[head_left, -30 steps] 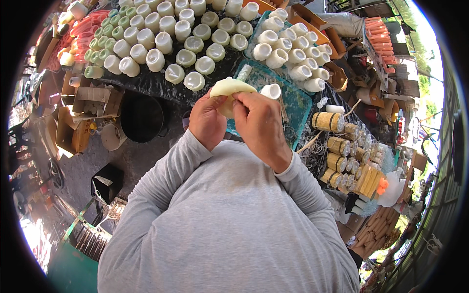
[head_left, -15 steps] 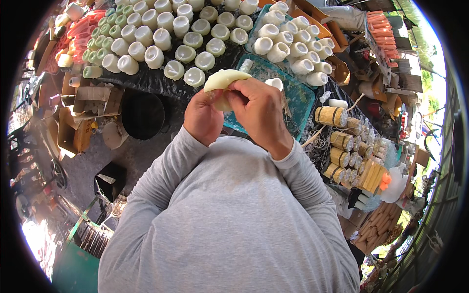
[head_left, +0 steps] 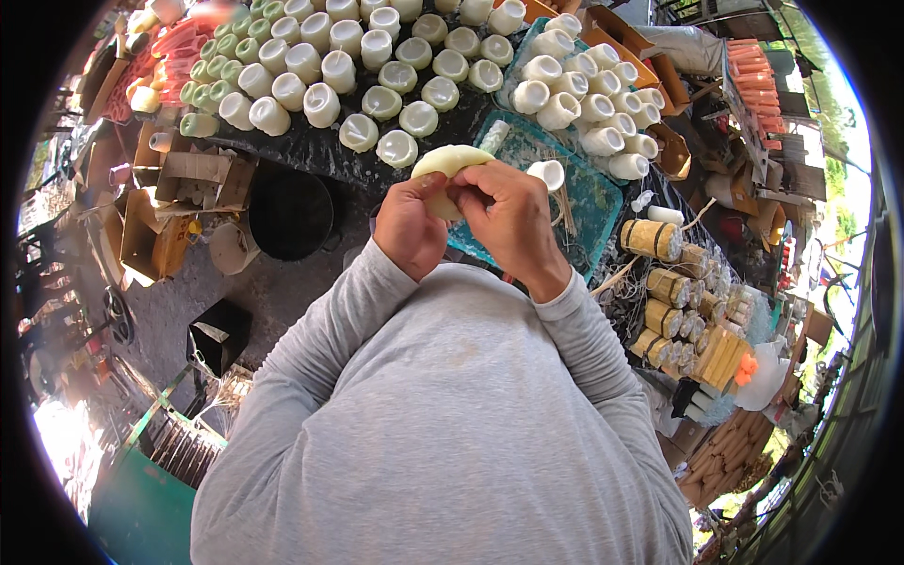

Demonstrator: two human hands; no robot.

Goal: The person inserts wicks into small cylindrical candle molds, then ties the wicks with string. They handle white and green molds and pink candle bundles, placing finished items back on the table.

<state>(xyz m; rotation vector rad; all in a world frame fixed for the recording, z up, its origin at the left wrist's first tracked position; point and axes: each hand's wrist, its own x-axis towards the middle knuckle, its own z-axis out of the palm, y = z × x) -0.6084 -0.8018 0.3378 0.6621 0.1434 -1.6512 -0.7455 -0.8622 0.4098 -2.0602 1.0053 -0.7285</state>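
Observation:
Both hands work close together in front of my chest on a curved, pale yellow piece of soft-looking wax [head_left: 454, 158]. My left hand [head_left: 411, 231] grips its lower left side, thumb pressed on it. My right hand [head_left: 516, 221] pinches its right side with thumb and curled fingers. The piece is folded over, and its underside is partly hidden by the fingers. Just beyond my right hand, a white candle-like cylinder [head_left: 546, 174] lies in a teal tray [head_left: 603, 202]. Thin pale strands [head_left: 565, 209] lie in the tray beside it.
Rows of white and green short candles [head_left: 320, 104] cover the dark-sheeted table ahead. More white ones [head_left: 584, 94] crowd another tray. Tied yellowish bundles [head_left: 650, 238] are at right. A black pot [head_left: 290, 215], cardboard boxes [head_left: 202, 179] and a green machine [head_left: 141, 508] are at left.
The view has shifted, so the table and its candles sit farther right and slightly lower. Both hands still hold the wax piece; my right fingers have curled more around its edge.

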